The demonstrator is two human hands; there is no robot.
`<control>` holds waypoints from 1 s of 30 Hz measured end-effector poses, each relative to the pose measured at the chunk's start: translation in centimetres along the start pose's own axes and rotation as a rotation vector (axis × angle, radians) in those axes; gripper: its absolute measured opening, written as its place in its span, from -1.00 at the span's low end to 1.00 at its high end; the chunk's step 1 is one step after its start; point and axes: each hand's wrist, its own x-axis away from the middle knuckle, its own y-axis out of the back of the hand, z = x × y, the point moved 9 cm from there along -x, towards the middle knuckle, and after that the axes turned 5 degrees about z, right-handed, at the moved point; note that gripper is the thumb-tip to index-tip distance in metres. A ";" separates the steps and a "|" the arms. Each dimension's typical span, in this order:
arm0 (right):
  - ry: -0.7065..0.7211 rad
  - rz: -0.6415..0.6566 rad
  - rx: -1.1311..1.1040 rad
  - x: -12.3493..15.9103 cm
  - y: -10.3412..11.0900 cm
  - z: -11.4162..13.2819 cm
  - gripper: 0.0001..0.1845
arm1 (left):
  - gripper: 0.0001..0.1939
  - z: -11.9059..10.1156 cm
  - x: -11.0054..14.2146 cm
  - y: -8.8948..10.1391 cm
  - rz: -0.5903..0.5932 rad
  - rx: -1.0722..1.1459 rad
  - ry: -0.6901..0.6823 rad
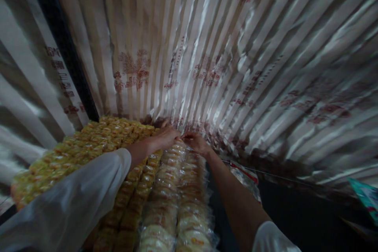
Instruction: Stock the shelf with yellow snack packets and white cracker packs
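Observation:
Both hands reach to the far end of long rows of round, pale pastries (161, 204) in clear wrappers. My left hand (167, 136) bends over the far end of the left pale row, its fingers closed. Close beside it, my right hand (197, 143) has its fingers curled with the tips together, at the end of the right row (193, 204). Dim light and blur hide what lies between the fingers of either hand. Left of the pale rows stand many rows of yellow-wrapped pieces (97, 138), partly covered by my left sleeve.
A ribbed, silvery curtain-like sheet (189, 47) with red tree prints rises right behind the rows. A dark post (63, 43) stands at the left. On the dark surface (283, 204) at the right lie a red-and-white packet (245, 177) and a teal packet (366, 197).

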 end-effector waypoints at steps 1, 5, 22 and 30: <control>0.003 -0.012 0.000 -0.2 0.0 0.1 -0.83 | -0.87 0.1 0.0 0.0 -0.007 0.004 0.001; 0.000 -0.013 0.002 -0.2 -0.2 0.5 -0.81 | -0.87 0.4 0.2 0.0 -0.039 0.014 0.032; 0.025 0.001 -0.080 0.1 -0.4 -0.3 -0.64 | -0.76 -0.5 0.5 1.3 -0.160 -0.045 0.019; -0.008 0.043 -0.099 0.2 -0.7 -0.4 -0.75 | -0.87 -0.4 1.1 0.6 0.031 -0.066 -0.017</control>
